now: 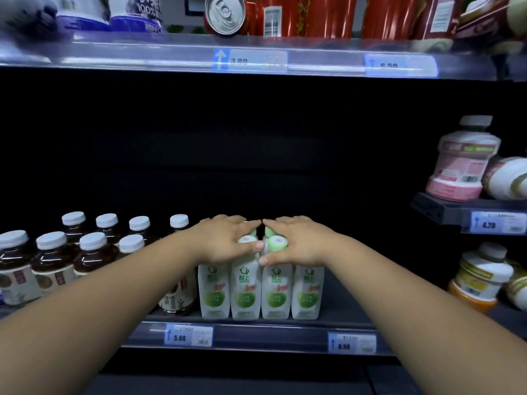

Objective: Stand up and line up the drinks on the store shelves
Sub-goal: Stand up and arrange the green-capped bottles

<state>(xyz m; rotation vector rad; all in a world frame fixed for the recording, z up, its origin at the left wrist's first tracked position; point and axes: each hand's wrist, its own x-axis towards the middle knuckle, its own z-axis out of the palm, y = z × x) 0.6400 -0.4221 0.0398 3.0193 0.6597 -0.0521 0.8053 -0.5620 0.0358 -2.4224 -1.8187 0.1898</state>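
Note:
Several white bottles with green labels and pale green caps [261, 292] stand upright in a tight row at the front of the middle shelf [256, 327]. My left hand [228, 240] rests over the tops of the left bottles, fingers curled on the caps. My right hand [296, 242] covers the tops of the right bottles the same way. The fingertips of both hands almost meet above the middle of the group. More green caps show between the hands, behind the front row.
Dark brown drinks with white caps [71, 252] stand in rows to the left. On the upper shelf a can [225, 14] lies on its side beside red cans. Pink and orange bottles [464, 163] sit on side shelves at the right. Behind the green bottles the shelf is dark.

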